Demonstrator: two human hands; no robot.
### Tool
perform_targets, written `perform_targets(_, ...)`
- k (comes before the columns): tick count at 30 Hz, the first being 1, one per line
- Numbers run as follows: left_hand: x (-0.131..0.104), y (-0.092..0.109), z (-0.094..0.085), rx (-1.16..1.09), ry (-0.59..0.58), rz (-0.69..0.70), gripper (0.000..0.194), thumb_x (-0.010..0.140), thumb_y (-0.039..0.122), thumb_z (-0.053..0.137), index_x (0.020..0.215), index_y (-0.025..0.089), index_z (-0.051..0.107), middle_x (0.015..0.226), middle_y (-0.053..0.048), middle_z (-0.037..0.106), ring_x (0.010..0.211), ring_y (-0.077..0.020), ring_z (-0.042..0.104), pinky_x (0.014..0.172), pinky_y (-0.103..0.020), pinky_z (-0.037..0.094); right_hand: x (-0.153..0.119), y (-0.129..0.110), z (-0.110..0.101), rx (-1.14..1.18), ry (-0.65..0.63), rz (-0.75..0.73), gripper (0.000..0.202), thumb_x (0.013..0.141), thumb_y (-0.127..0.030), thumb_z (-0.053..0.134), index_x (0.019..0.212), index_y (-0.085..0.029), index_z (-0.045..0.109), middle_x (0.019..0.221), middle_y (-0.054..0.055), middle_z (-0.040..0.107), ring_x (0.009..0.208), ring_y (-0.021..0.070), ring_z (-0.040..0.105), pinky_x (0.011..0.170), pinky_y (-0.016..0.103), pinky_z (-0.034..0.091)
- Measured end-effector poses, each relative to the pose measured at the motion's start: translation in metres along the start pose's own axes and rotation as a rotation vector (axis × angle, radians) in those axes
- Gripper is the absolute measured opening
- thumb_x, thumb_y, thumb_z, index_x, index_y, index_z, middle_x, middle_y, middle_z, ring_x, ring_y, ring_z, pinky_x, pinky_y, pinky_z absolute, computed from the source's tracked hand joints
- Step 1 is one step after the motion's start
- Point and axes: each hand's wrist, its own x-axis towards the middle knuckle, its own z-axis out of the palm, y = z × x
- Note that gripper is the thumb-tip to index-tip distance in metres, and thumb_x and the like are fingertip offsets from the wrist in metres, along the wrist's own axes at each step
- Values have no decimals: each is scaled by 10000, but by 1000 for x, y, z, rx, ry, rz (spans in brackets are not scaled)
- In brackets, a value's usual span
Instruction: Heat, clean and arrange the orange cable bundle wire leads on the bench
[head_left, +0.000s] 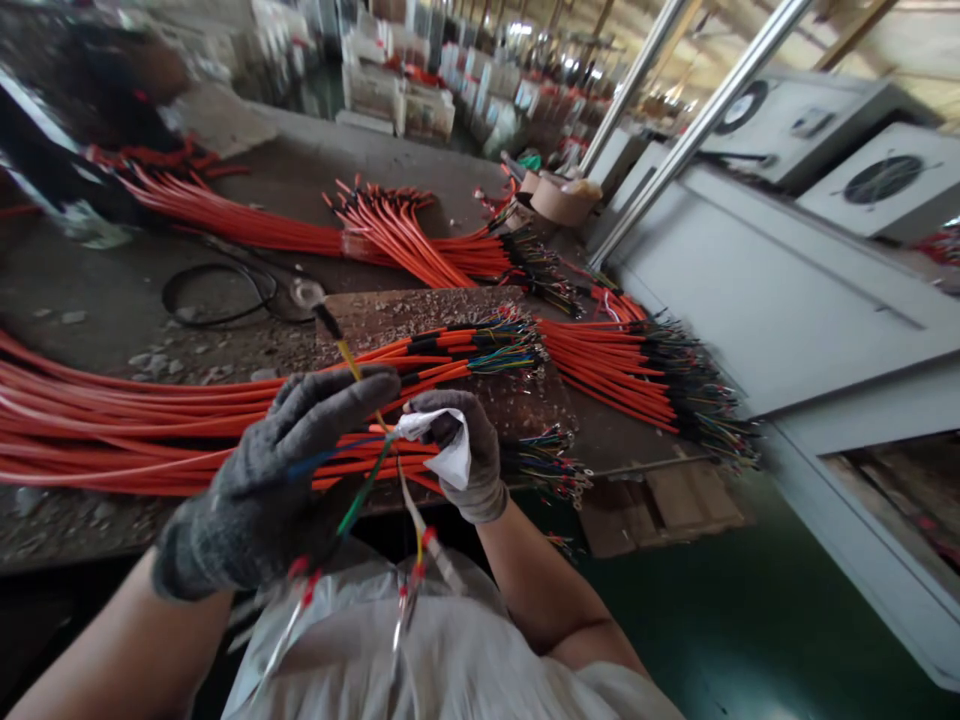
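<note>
My left hand [262, 485], in a grey glove, has its fingers stretched out beside several thin wires. A blue wire [322, 462] runs across its palm side, and a yellow wire [349, 360] with a black end passes by its fingertips. My right hand [480, 455], also gloved, is closed on a crumpled white sheet [450, 455] at the point where the wires meet. From there a green wire [361, 500] and other wires with red sleeves and metal ends hang over my clothing, blurred by motion.
Bundles of orange cables [150, 420] lie along the worktable [405, 160], their stripped coloured ends on a brown board [360, 310]. A black cable loop [217, 295] and tape rolls [562, 200] are farther back. At right stand metal posts and a grey cabinet [787, 290].
</note>
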Motion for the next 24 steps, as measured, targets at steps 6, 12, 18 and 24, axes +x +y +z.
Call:
perform_targets(6, 61, -23, 2, 313, 145, -226, 413, 840, 450, 551, 1052, 118, 674, 969, -125, 709, 887, -254, 656, 813, -355, 511, 24, 2, 1, -14, 92, -72, 198, 766, -426, 701, 879, -264, 696, 879, 17, 720, 831, 191, 672, 818, 342, 552)
perform_targets(12, 95, -48, -2, -165, 14, -355, 258, 838, 332, 533, 797, 124, 680, 579, 22, 612, 491, -91, 517, 515, -198, 424, 45, 8, -8, -127, 94, -146, 183, 790, -386, 664, 921, -270, 716, 969, 32, 724, 924, 216, 656, 908, 361, 504)
perform_targets(18, 102, -45, -1, -236, -20, -402, 225, 831, 302, 547, 716, 135, 645, 497, 56, 538, 446, -60, 465, 436, -168, 342, 49, 2, -12, -443, -58, -299, 205, 829, -316, 574, 956, -299, 734, 951, 25, 740, 948, 231, 639, 962, 400, 449)
perform_targets(24, 94, -51, -2, -276, 29, -469, 232, 847, 255, 570, 665, 126, 633, 436, 69, 495, 391, -38, 429, 407, -156, 330, 47, 9, -5, -390, -30, -268, 180, 776, -313, 610, 912, -282, 724, 938, 30, 741, 928, 238, 636, 957, 416, 454)
